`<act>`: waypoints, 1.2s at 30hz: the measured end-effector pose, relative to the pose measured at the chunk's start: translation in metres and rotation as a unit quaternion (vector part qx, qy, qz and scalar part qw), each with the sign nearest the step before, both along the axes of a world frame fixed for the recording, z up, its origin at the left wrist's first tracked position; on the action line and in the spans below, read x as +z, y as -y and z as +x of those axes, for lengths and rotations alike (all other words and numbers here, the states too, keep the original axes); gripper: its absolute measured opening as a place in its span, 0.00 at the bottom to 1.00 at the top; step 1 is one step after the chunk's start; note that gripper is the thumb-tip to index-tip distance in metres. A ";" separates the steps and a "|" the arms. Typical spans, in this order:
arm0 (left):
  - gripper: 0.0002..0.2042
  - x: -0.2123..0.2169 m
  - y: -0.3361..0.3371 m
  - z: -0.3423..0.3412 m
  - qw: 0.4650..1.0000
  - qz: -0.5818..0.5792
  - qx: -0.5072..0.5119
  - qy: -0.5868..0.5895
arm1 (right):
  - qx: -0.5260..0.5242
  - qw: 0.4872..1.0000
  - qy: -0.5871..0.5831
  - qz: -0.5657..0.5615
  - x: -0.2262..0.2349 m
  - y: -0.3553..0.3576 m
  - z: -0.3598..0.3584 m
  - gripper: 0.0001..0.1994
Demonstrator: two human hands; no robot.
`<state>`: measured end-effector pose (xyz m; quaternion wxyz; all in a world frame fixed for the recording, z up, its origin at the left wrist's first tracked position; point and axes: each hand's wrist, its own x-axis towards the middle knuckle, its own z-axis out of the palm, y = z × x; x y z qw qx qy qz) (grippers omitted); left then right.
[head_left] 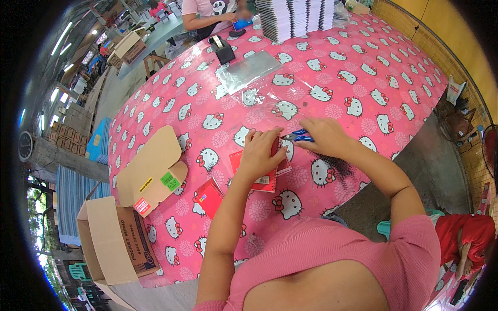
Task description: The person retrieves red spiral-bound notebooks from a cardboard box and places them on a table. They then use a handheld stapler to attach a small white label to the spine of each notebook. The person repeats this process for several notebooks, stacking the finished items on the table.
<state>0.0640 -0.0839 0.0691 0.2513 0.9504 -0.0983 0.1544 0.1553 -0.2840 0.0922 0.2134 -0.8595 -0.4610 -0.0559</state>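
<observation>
Beyond and right of the right fingers [310,124], the surface [410,106] lies open. Left, a notebook [209,198] and cardboard [150,168] crowd low passage; ahead, tape dispenser [224,54] and paper stacks [298,19] obstruct.

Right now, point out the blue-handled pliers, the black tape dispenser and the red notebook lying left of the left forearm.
Blue-handled pliers [303,138]: head view, on the handles.
Black tape dispenser [224,53]: head view, on its body.
Red notebook [208,199]: head view, on its cover.
</observation>
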 end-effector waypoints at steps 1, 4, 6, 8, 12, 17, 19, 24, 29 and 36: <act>0.25 0.000 0.000 -0.001 1.000 -0.004 0.007 0.002 | 0.009 1.000 0.012 0.008 0.003 0.001 0.000 0.21; 0.26 0.001 0.002 -0.001 1.000 -0.006 0.018 -0.014 | 0.025 0.998 0.049 0.022 0.012 0.005 0.001 0.20; 0.26 0.001 0.002 -0.001 1.000 -0.004 0.018 -0.007 | 0.029 0.997 0.071 0.018 0.016 0.005 0.000 0.19; 0.26 0.001 0.002 -0.001 1.000 -0.004 0.016 -0.002 | 0.044 0.995 0.084 0.008 0.019 0.004 0.000 0.19; 0.26 0.003 0.003 -0.001 1.000 -0.003 0.017 -0.005 | 0.045 0.997 0.063 -0.012 0.021 0.002 -0.001 0.18; 0.25 0.002 0.003 -0.001 1.000 -0.012 0.006 -0.003 | -0.047 0.886 -0.453 -0.085 0.027 -0.001 0.015 0.18; 0.24 0.002 0.003 -0.002 1.000 -0.021 0.006 0.008 | -0.100 0.774 -0.622 -0.070 0.026 -0.002 0.016 0.18; 0.24 0.001 -0.003 -0.001 0.995 -0.042 0.001 0.092 | -0.032 0.893 -0.420 0.160 -0.028 0.011 -0.020 0.15; 0.24 0.003 -0.020 -0.019 0.915 -0.371 0.085 0.135 | 0.066 0.955 -0.264 0.117 -0.053 0.043 -0.080 0.20; 0.22 -0.031 -0.106 -0.102 0.665 -0.670 0.074 0.321 | 0.204 0.963 -0.154 0.089 -0.103 0.023 -0.116 0.25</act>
